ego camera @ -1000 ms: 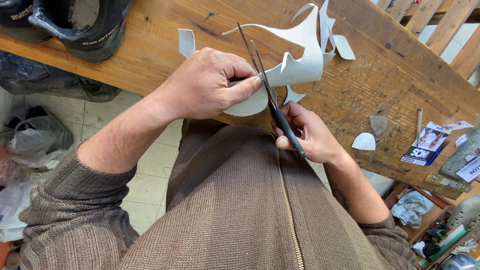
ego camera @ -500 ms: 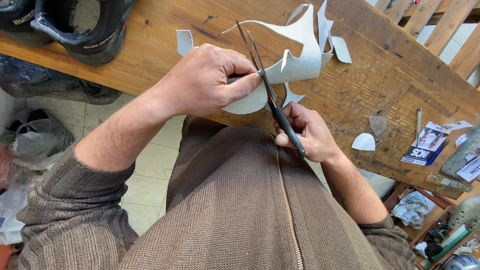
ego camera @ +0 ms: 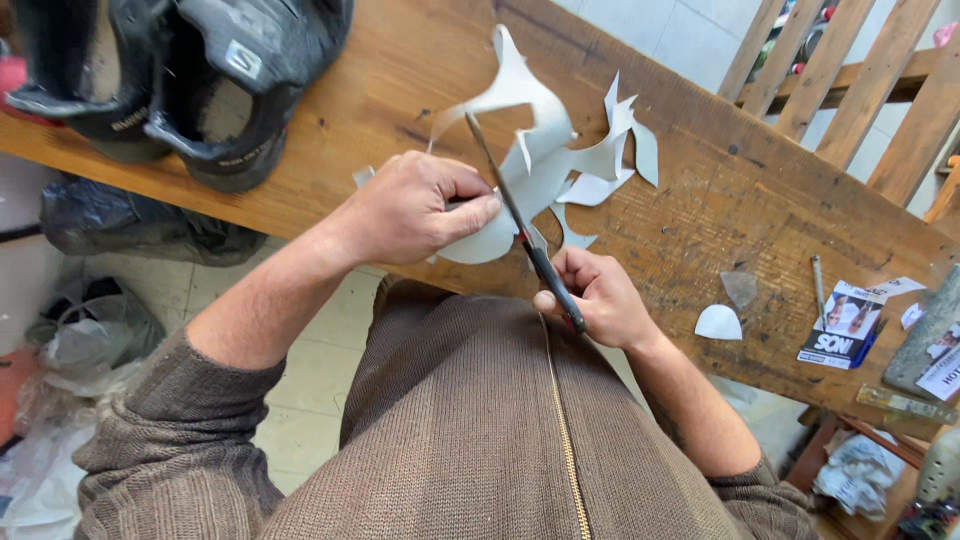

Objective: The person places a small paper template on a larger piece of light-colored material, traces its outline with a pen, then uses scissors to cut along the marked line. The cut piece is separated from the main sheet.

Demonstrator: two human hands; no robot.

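Observation:
My left hand [ego camera: 415, 208] pinches a pale grey sheet of thin material [ego camera: 520, 160], irregular and partly cut, above the front edge of a wooden bench [ego camera: 720, 190]. My right hand [ego camera: 598, 297] grips the dark handles of long scissors [ego camera: 515, 215], whose blades point away from me and run into the sheet beside my left thumb. Curled offcut strips still hang from the sheet's far side.
Two black shoes [ego camera: 175, 75] stand at the bench's far left. Small pale offcuts [ego camera: 718, 322] and a small printed packet [ego camera: 842, 328] lie at the right, with a thin metal tool [ego camera: 818, 285]. Wooden slats [ego camera: 850, 70] rise behind. Plastic bags [ego camera: 60, 350] lie on the tiled floor at left.
The sheet has turned a little in my left hand and the scissor blades have moved further into it. Both hands stay in the same place.

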